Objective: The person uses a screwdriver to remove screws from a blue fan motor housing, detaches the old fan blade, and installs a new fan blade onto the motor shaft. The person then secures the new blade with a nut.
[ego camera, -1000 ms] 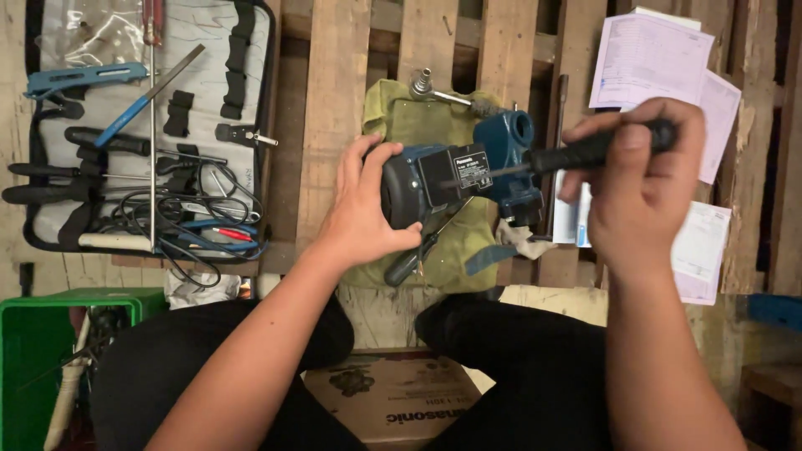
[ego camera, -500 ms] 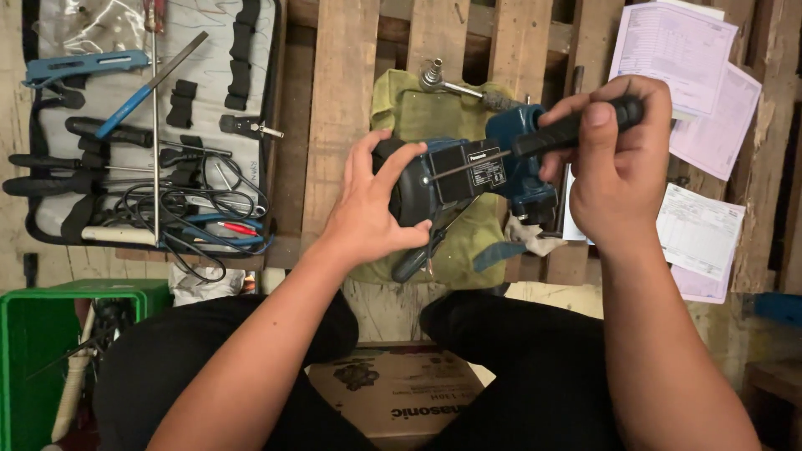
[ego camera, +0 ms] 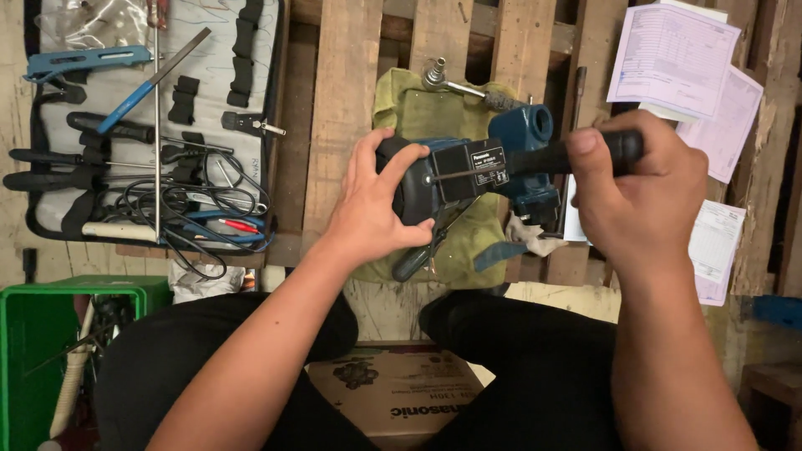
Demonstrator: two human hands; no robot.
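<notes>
My left hand (ego camera: 372, 205) grips the rounded dark end of a blue and black power tool (ego camera: 472, 171) and holds it just above a green cloth (ego camera: 422, 113) on a wooden pallet (ego camera: 342, 92). My right hand (ego camera: 643, 188) is closed around the black handle of a screwdriver (ego camera: 543, 157), whose thin shaft lies across the tool's dark label plate. A ratchet wrench (ego camera: 455, 83) rests on the cloth's far edge. Another dark-handled tool (ego camera: 418, 255) lies on the cloth under the power tool.
An open tool roll (ego camera: 142, 125) with pliers, screwdrivers, a blue wrench and cables lies on the left. Paper forms (ego camera: 681, 63) are spread on the right. A green crate (ego camera: 42, 351) stands at the lower left and a cardboard box (ego camera: 397, 397) sits between my knees.
The power tool has been turned a little, so the label plate now faces up more squarely. My right hand with the screwdriver has lowered slightly. The left hand keeps its grip.
</notes>
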